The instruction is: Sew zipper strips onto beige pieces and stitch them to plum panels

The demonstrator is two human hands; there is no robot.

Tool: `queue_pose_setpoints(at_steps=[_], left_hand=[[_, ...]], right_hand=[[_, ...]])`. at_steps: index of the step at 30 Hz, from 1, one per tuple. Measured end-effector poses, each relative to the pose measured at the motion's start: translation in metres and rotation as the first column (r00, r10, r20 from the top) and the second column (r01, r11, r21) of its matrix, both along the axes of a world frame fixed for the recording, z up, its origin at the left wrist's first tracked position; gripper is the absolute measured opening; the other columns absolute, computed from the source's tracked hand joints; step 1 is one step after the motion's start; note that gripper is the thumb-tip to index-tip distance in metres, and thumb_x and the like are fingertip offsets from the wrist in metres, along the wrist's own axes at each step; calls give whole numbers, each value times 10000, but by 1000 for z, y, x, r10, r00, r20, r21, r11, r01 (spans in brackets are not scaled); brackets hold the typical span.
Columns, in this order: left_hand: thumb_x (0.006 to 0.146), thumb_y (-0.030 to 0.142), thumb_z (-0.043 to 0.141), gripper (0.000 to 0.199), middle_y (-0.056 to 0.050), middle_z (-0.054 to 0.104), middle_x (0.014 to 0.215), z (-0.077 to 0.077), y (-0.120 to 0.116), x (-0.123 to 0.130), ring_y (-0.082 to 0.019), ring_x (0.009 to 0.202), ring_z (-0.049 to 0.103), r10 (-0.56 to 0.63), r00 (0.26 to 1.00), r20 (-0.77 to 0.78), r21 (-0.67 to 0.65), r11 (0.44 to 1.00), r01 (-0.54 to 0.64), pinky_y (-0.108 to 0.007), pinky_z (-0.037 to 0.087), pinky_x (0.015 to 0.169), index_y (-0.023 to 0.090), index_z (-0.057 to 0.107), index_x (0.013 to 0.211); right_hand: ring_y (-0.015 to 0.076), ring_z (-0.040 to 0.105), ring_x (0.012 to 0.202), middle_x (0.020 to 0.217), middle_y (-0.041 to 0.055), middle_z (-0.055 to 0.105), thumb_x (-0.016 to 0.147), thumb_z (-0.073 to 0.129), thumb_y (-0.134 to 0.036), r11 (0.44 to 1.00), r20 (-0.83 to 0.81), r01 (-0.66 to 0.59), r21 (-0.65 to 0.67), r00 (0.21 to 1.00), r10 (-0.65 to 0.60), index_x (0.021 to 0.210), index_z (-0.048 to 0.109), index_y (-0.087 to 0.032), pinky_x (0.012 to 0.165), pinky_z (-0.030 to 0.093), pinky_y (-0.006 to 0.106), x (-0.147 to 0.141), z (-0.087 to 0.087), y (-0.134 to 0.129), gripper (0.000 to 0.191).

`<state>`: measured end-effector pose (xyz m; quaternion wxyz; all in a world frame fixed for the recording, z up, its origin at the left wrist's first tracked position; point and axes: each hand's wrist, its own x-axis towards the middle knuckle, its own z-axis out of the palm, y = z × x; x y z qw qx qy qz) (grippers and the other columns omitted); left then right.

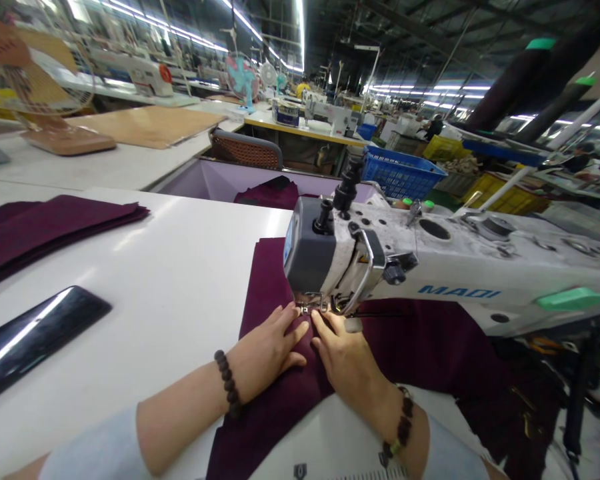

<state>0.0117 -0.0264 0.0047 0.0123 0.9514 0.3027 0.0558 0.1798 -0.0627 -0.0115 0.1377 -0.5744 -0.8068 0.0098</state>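
Note:
A dark maroon piece of fabric lies on the white table under the head of a sewing machine. My left hand rests on it just left of the presser foot, fingers stretched out and pressing the cloth down. On the other side of the foot, my right hand lies on the same fabric with its fingers extended and slightly spread. Both sets of fingertips are close to the needle area. The needle itself is too small to make out. More of the maroon cloth spreads right, beneath the machine arm.
A stack of maroon fabric pieces sits on the table at left, above a glossy black object. Behind the machine is a lilac-lined bin with fabric inside. A blue crate and a desk fan stand farther back.

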Motion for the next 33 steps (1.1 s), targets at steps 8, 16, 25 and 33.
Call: queue_pose_setpoints(at_steps=[8, 16, 25, 33], left_hand=[[827, 354, 561, 526, -226, 447, 1265, -1, 10, -1, -301, 1238, 363, 28, 1000, 8, -110, 994, -27, -424, 334, 1022, 34, 462, 1232], [828, 350, 564, 511, -214, 398, 1299, -6, 14, -3, -300, 1247, 345, 26, 998, 57, -120, 993, -19, -433, 317, 1032, 61, 456, 1235], [852, 330, 530, 466, -214, 428, 1259, -11, 14, -6, -300, 1217, 378, -28, 995, 94, -46, 998, 32, -425, 351, 1009, 43, 480, 1215], [886, 218, 488, 194, -115, 556, 1126, 0, 20, -17, -232, 1050, 537, -49, 994, 102, -18, 999, 51, -375, 437, 921, 153, 631, 1000]], right_hand=[[259, 520, 1040, 1142, 118, 566, 856, 459, -185, 999, 13, 32, -14, 999, -32, 1233, 488, -139, 896, 436, 448, -1, -2, 8, 380], [262, 475, 1105, 1178, 116, 543, 869, 443, -196, 1000, 3, 25, -18, 1000, -25, 1223, 487, -147, 953, 386, 454, -1, -2, 10, 361], [301, 392, 1189, 1190, 150, 528, 855, 501, -380, 988, 124, 150, -38, 982, -145, 1060, 580, -126, 1015, 147, 617, 22, 11, 7, 336], [270, 508, 1107, 1217, 193, 511, 870, 470, -272, 882, 205, -8, -471, 972, 118, 1249, 458, -66, 901, 423, 365, 45, 80, -23, 431]])
